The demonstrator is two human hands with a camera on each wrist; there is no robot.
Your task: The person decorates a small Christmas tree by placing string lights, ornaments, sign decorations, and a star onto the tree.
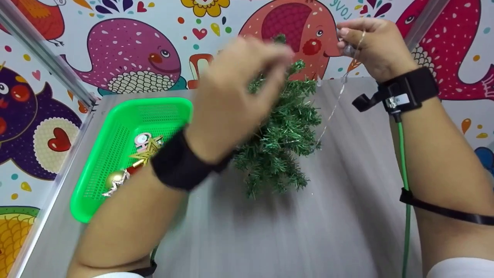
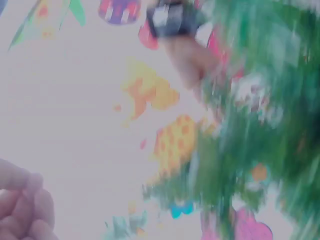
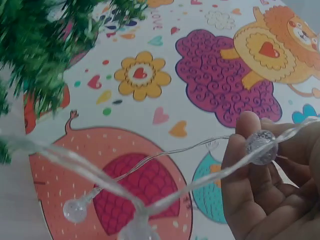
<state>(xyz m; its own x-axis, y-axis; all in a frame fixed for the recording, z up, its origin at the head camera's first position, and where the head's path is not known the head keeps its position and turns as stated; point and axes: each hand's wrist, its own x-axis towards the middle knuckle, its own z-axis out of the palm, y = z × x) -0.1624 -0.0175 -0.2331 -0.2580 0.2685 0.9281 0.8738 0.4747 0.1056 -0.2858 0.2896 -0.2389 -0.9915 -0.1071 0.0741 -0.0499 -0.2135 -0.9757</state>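
A small green artificial Christmas tree stands on the grey table. My right hand, raised right of the tree, pinches a string of lights whose thin clear wire runs down to the branches. In the right wrist view, a clear round bulb lies at the fingertips, and another bulb hangs further along the wire. My left hand is blurred in front of the tree and covers part of it. Its fingers are loosely bent in the left wrist view, with nothing seen between them.
A green plastic basket stands at the left, partly behind my left forearm. In it lie a gold star, a gold ball and other ornaments. A patterned wall closes off the back, with a metal frame post at the left.
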